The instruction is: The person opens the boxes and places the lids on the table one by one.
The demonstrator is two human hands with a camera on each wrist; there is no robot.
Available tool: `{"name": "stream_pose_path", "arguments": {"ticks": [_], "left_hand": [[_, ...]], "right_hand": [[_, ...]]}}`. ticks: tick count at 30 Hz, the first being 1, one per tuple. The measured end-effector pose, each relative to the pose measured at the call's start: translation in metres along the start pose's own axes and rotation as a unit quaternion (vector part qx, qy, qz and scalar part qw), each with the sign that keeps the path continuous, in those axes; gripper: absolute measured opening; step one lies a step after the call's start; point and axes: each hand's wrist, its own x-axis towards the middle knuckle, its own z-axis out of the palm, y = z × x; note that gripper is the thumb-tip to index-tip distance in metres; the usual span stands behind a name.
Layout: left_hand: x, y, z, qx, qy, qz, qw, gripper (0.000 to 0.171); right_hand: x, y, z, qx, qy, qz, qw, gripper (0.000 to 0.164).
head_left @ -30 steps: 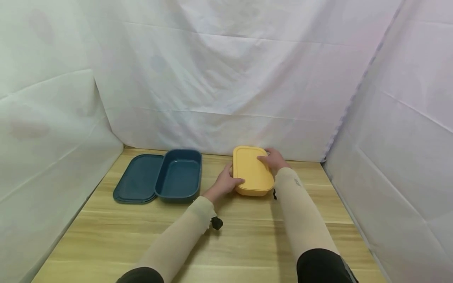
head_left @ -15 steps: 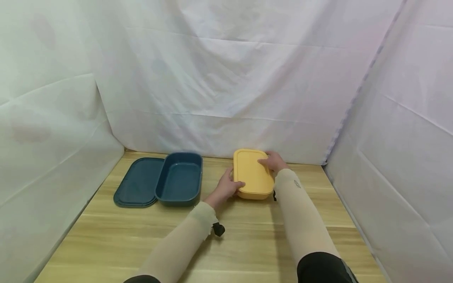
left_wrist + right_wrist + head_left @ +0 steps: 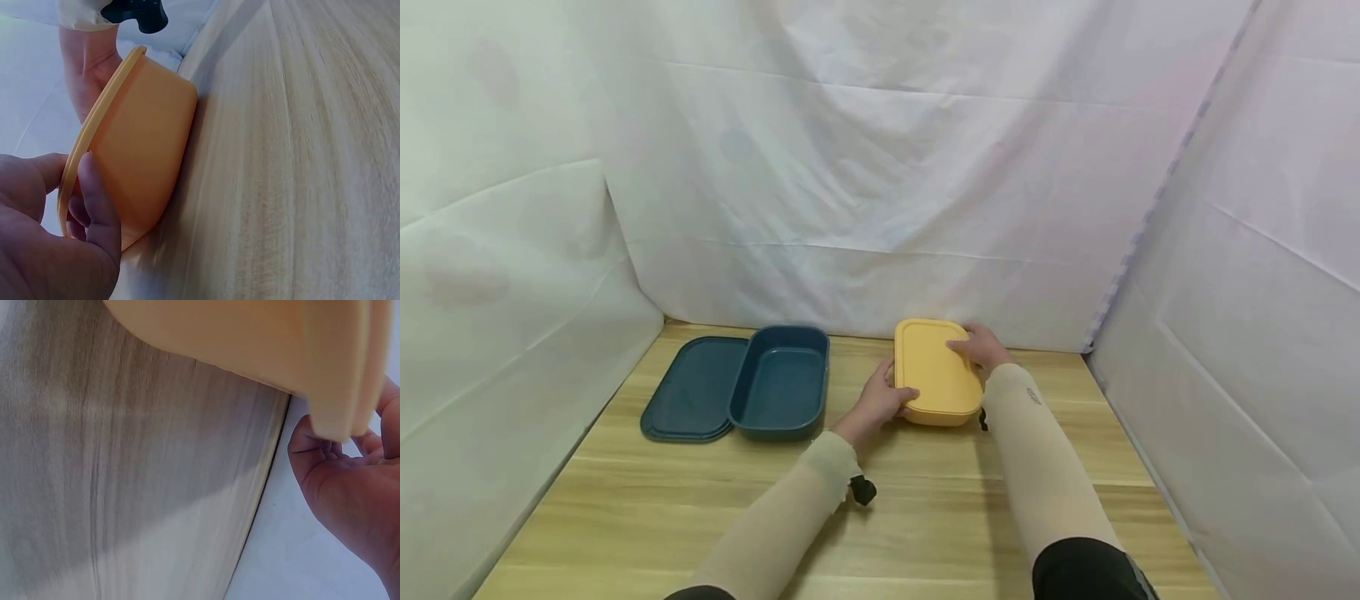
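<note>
A lidded yellow food container (image 3: 938, 419) stands near the back of the table, right of centre. Its yellow lid (image 3: 934, 362) lies on top. At the left side, my left hand (image 3: 876, 400) pinches the rim, thumb on the lid and fingers under the edge. My right hand (image 3: 983, 348) grips the far right side, its thumb over the lid. In the left wrist view the orange-looking container wall (image 3: 147, 125) meets the wood, and curled fingers (image 3: 100, 206) touch the rim. The right wrist view has the right hand's fingers (image 3: 309, 450) under the lid's edge.
To the left is an open dark blue container (image 3: 781, 392) with nothing visible inside. A matching dark blue lid (image 3: 696, 387) lies flat beside it, partly behind its edge. White cloth (image 3: 865, 167) hangs along the back and both sides of the wooden table (image 3: 917, 517).
The whole head view has shifted slightly, so everything sits a little lower in it. Both hands keep the same hold on the yellow container, which shows no clear movement on the table.
</note>
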Motion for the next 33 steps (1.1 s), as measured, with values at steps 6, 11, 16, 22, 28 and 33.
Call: {"name": "stream_pose_path", "arguments": {"ticks": [6, 11, 16, 22, 28, 33], "left_hand": [[-0.005, 0.005, 0.001, 0.011, -0.002, 0.011, 0.9999, 0.100], [-0.010, 0.012, -0.003, 0.049, 0.001, 0.026, 0.9984, 0.099], [-0.014, 0.020, -0.008, 0.080, 0.005, 0.041, 0.9960, 0.097], [-0.018, 0.025, -0.014, 0.070, -0.010, 0.050, 0.9963, 0.097], [-0.027, 0.029, -0.021, 0.112, -0.010, 0.052, 0.9923, 0.094], [-0.032, 0.030, -0.026, 0.142, -0.007, 0.063, 0.9878, 0.093]], "right_hand": [[-0.002, 0.009, -0.002, 0.035, 0.003, -0.004, 0.999, 0.077], [-0.007, 0.008, -0.003, 0.069, 0.003, -0.007, 0.998, 0.079], [-0.010, 0.000, -0.006, 0.099, 0.017, -0.017, 0.995, 0.074], [-0.016, -0.006, -0.006, 0.112, 0.012, -0.024, 0.993, 0.068], [-0.022, -0.005, 0.000, 0.110, 0.008, -0.035, 0.993, 0.072], [-0.026, -0.004, 0.005, 0.118, 0.003, -0.036, 0.992, 0.071]]}}
